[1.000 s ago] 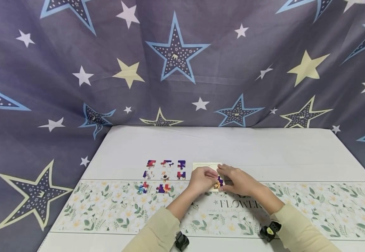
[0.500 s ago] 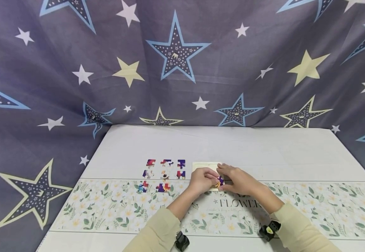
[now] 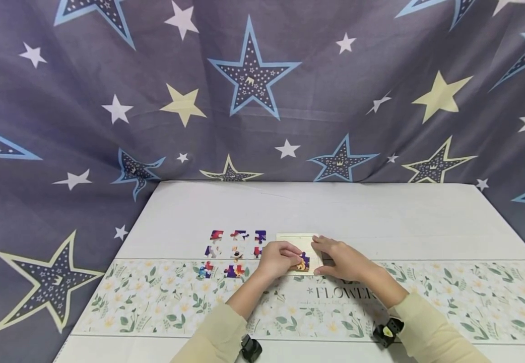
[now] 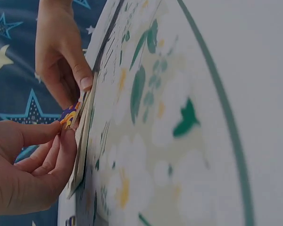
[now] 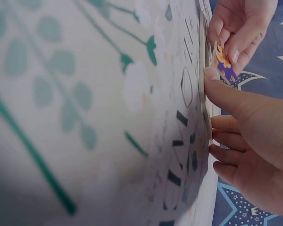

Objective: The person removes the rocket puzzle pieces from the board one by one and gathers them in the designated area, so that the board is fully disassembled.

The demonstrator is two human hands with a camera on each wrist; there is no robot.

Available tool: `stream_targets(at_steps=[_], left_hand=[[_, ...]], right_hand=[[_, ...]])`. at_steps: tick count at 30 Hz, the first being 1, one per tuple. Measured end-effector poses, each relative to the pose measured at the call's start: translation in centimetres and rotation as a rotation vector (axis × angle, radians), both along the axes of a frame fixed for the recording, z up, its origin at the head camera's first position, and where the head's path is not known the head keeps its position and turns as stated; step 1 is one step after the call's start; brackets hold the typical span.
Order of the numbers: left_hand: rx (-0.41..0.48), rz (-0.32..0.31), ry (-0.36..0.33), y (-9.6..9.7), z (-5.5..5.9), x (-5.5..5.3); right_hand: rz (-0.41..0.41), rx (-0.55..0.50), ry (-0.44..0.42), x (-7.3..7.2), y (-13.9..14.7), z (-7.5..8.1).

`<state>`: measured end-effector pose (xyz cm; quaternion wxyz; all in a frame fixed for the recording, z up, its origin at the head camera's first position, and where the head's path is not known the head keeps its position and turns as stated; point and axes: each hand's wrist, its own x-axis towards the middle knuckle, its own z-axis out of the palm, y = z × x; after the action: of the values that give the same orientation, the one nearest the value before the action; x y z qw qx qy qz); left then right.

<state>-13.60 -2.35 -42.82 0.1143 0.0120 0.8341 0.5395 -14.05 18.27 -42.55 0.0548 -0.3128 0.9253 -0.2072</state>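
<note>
My left hand (image 3: pixel 279 258) pinches a purple and orange jigsaw piece (image 3: pixel 305 261) between thumb and fingertips, over a pale cream puzzle tray (image 3: pixel 297 235). In the left wrist view that jigsaw piece (image 4: pixel 70 113) is tilted up close to the tray's surface. My right hand (image 3: pixel 341 259) grips the tray along its right side, thumb at the near corner and fingers toward the far one. The right wrist view has the right hand's thumb (image 5: pixel 214 80) on the tray's edge, its other fingers bent beside it. Fingers hide part of the held piece.
Several loose jigsaw pieces (image 3: pixel 240 235) lie in rows left of the tray, with one red and purple piece (image 3: pixel 257 251) close beside my left hand. A floral runner (image 3: pixel 167 297) with printed lettering crosses the white table (image 3: pixel 380 217). A star-patterned curtain (image 3: pixel 308 101) hangs behind.
My left hand has drawn back to the left with the jigsaw piece, away from the tray's right side, so more of the piece shows. The right hand stays at the tray.
</note>
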Motion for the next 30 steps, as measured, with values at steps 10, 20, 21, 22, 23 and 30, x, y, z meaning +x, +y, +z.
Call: stream_targets(at_steps=[10,20,21,22,23,30], left_hand=[[0.009,0.021,-0.014,-2.7,0.1,0.7],[-0.071,0.018,0.010,-6.0,0.6,1.3],[-0.079,0.018,0.015,-6.3,0.7,1.4],[-0.094,0.021,0.018,-6.6,0.8,1.5],[-0.108,0.023,0.027,-6.8,1.0,1.6],[-0.234,0.050,0.049,-7.6,1.7,1.9]], right_hand=[[-0.016,0.010,-0.017,0.1,-0.1,-0.1],[-0.025,0.020,-0.011,0.2,-0.2,-0.1],[-0.025,0.020,-0.010,0.2,-0.2,-0.1],[-0.026,0.020,-0.008,0.2,-0.2,-0.1],[-0.025,0.018,-0.006,0.2,-0.2,-0.1],[-0.023,0.021,-0.002,0.2,-0.1,-0.1]])
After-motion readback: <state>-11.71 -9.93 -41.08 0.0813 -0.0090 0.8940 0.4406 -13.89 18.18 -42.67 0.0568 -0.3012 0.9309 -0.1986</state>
